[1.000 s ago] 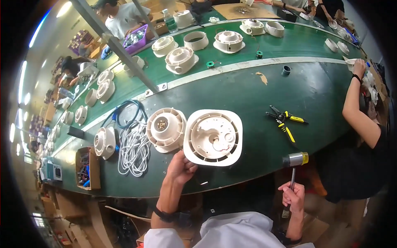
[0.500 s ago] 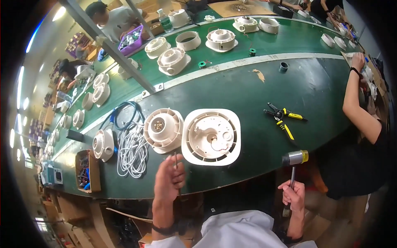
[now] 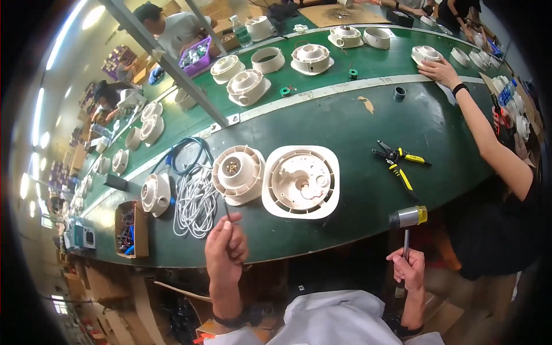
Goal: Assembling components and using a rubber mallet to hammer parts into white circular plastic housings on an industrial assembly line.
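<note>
My left hand (image 3: 226, 248) is closed around a thin dark rod (image 3: 226, 208), raised just in front of the bench edge. The rod's upper end points toward a round white fan-like housing (image 3: 240, 181); I cannot tell whether they touch. To its right lies a square-rimmed white housing (image 3: 286, 185), its open inside facing up, with a thin wire in it. My right hand (image 3: 408, 269) grips a mallet (image 3: 410, 217) by its handle, held upright off the bench's front edge. The mallet has a silver head with one yellow face and one dark face.
Yellow-and-black wire strippers (image 3: 401, 163) lie on the green bench. Bundled white cable (image 3: 194, 204), another housing (image 3: 155, 194) and a cardboard box of parts (image 3: 132, 230) are at left. A metal post (image 3: 172, 69) stands by the belt. A co-worker's arm (image 3: 489, 129) reaches in at right.
My left hand has moved slightly left, tilting the rod's top leftward. The mallet stays nearly still. The co-worker's hand has moved onto a white housing on the belt.
</note>
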`<action>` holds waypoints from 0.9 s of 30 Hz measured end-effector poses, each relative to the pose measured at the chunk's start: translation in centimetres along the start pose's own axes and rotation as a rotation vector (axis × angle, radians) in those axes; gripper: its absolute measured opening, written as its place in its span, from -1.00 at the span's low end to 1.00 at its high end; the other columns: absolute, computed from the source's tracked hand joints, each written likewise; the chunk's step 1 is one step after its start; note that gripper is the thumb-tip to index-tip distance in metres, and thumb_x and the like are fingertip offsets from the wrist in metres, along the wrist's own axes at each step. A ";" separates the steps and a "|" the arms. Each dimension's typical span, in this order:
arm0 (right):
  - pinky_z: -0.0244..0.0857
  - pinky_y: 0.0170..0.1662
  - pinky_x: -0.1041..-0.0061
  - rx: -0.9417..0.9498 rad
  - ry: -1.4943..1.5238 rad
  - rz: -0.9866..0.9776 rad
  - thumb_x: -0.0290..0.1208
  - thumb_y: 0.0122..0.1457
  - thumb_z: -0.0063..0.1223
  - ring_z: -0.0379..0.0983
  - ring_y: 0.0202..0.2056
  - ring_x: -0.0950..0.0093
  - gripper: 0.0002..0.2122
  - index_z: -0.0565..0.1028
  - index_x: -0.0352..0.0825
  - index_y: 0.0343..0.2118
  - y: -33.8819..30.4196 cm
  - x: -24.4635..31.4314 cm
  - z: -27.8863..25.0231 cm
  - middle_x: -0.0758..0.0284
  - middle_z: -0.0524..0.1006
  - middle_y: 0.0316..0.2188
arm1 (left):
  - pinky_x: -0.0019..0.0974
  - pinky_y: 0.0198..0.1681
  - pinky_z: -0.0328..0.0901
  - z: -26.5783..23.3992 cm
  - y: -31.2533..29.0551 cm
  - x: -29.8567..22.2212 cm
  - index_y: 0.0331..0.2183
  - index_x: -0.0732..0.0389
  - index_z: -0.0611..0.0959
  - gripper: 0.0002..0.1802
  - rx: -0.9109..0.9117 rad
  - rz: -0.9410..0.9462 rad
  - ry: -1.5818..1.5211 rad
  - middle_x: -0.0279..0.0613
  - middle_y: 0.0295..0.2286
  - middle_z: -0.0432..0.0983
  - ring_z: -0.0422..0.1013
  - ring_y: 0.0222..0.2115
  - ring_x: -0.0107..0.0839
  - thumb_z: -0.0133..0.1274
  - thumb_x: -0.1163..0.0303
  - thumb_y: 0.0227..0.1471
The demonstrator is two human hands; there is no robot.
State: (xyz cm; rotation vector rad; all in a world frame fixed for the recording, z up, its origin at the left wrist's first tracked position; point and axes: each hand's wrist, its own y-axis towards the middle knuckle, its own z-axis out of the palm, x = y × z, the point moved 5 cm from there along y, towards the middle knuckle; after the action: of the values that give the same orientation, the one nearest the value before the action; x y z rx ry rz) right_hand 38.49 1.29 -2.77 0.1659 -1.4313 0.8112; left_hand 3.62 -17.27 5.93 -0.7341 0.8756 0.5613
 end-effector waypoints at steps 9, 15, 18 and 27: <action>0.02 -0.72 0.71 -0.011 0.022 0.014 -0.41 0.14 0.04 0.11 -0.79 0.77 -0.81 0.51 -0.49 -0.41 -0.5 -0.1 -0.4 0.51 0.28 -0.79 | -0.40 -0.74 0.31 4.6 0.6 -4.2 -0.30 0.30 0.36 -0.90 0.334 0.352 -0.176 0.07 -0.67 0.45 0.38 -0.77 -0.25 -0.24 0.50 0.16; 0.02 -0.72 0.72 -0.001 0.009 -0.004 -0.42 0.15 0.04 0.12 -0.78 0.77 -0.81 0.51 -0.49 -0.41 -0.4 0.1 -0.2 0.51 0.29 -0.78 | -0.19 -0.41 0.51 6.2 1.3 -2.4 -0.20 0.46 0.40 -0.68 0.465 -0.221 -0.455 0.33 -0.35 0.53 0.56 -0.39 -0.02 -0.23 0.39 0.09; 0.02 -0.71 0.73 0.016 0.028 0.015 -0.42 0.15 0.04 0.12 -0.78 0.76 -0.81 0.51 -0.49 -0.41 0.0 0.4 0.2 0.51 0.29 -0.78 | -0.16 -0.31 0.51 6.1 2.2 -2.1 -0.16 0.47 0.43 -0.66 0.568 -0.089 -0.353 0.35 -0.24 0.50 0.53 -0.25 0.01 -0.25 0.38 0.19; 0.01 -0.72 0.73 0.030 -0.007 0.048 -0.42 0.14 0.05 0.12 -0.78 0.77 -0.81 0.51 -0.49 -0.42 1.8 0.8 1.2 0.50 0.30 -0.78 | -0.60 -0.52 0.14 8.8 5.5 -3.4 -0.29 0.34 0.63 -0.56 0.446 0.308 0.732 -0.32 -0.58 0.45 0.31 -0.58 -0.60 -0.19 0.18 0.28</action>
State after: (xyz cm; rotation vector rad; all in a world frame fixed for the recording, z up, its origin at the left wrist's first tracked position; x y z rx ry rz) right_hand 36.37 2.25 -2.49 0.1574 -1.4344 0.8730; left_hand 2.15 -7.57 10.67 -0.3839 1.7498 0.3363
